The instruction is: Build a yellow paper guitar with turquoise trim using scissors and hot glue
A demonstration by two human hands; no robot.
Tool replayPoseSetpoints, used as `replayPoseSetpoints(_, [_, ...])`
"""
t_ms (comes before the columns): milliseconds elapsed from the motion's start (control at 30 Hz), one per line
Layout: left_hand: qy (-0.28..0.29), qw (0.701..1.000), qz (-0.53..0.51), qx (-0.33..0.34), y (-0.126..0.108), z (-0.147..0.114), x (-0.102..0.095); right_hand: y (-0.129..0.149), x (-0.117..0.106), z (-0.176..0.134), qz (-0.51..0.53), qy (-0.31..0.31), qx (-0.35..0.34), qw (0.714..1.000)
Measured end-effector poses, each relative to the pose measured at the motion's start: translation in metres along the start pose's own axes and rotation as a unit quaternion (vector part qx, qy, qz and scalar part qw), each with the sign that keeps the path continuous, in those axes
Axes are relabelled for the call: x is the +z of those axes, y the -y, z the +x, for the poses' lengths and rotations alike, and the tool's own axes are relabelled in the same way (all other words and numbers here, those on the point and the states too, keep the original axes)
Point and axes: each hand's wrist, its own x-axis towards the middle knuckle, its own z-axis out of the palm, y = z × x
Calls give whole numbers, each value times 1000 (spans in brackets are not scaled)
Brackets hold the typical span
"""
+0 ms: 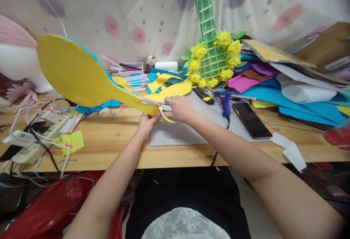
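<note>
A large paddle-shaped craft piece point(75, 73), yellow on its front with a blue edge, slants up to the left above the table. My left hand point(147, 124) grips the lower end of its narrow neck. Scissors point(166, 114) with white handles are in my right hand point(179, 109), fingers closed round the loops. Their blades lie along the yellow neck, close to my left hand. Whether the blades are cutting into the material I cannot tell. Yellow offcuts point(182, 87) lie just behind my right hand.
A green guitar-shaped craft point(212, 62) with yellow flowers leans at the back. A utility knife point(203, 95), a blue glue gun point(224, 102) and a phone point(251, 119) lie right of my hands. A cable-filled power strip point(41, 137) sits left; coloured sheets point(306, 102) pile up right.
</note>
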Motion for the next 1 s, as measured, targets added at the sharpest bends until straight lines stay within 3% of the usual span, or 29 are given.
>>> replayPoseSetpoints(1000, [4, 1000, -12, 8, 3, 1, 0, 9, 4, 4, 10, -20, 20, 1000])
